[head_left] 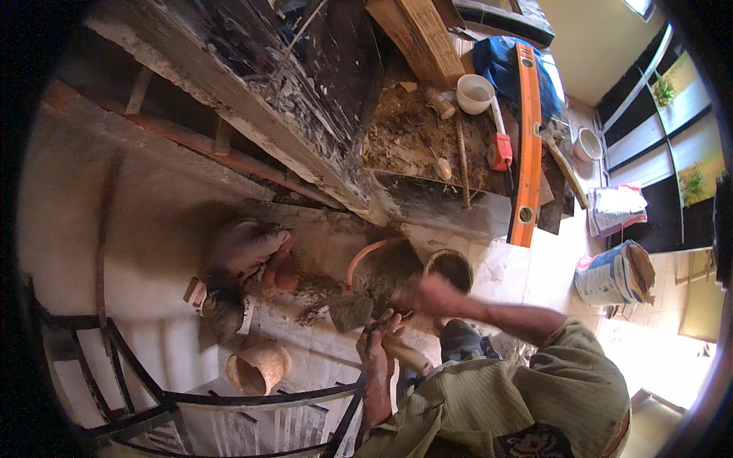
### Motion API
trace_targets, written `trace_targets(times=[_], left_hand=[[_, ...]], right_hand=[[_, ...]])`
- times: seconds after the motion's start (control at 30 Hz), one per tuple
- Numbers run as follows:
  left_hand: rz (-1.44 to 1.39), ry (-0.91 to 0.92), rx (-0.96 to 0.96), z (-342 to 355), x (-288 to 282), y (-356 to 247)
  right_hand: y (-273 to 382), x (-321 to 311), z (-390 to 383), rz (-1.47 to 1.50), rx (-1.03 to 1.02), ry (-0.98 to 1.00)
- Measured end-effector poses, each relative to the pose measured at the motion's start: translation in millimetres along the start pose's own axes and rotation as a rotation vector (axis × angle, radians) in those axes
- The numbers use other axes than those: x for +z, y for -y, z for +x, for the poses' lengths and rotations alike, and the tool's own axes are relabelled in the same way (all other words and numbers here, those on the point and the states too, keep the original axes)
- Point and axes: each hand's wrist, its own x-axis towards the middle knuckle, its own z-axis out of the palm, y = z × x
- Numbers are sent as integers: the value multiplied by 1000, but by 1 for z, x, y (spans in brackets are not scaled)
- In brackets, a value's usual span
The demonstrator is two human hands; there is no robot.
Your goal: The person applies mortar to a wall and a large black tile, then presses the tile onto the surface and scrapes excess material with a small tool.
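My left hand is low in the middle, its fingers curled in. Beside it are a grey, flat-looking piece that seems coated with mortar and a light brown rod-like thing. What the fingers grip, I cannot make out. My right hand reaches in from the right, smeared by motion, and its fingers cannot be read. It is close to the left hand, in front of a wide basin with an orange rim and dark contents. A dark round bucket stands just beyond it.
An orange spirit level lies on the ledge at right, near a red-and-white tool, a white bowl and a cardboard box. A tipped bucket is by the black railing. Sacks stand at right.
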Motion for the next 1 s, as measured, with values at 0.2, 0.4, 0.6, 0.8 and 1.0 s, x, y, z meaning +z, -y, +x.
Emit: trace_targets(times=[0.2, 0.4, 0.6, 0.8, 1.0], left_hand=[[338, -193, -87, -15, -57, -18], [162, -216, -161, -48, -78, -14], [142, -130, -182, -59, -89, -25], [-23, -166, -131, -49, -109, -26], [58, 41, -224, -2, -139, -51]], right_hand=[[-163, -126, 109, -829, 287, -615], [-142, -137, 135, -716, 547, -270], [-167, -134, 136, -607, 342, -549], [-90, -79, 87, -414, 204, -740], [-8, -3, 55, -67, 205, -542]])
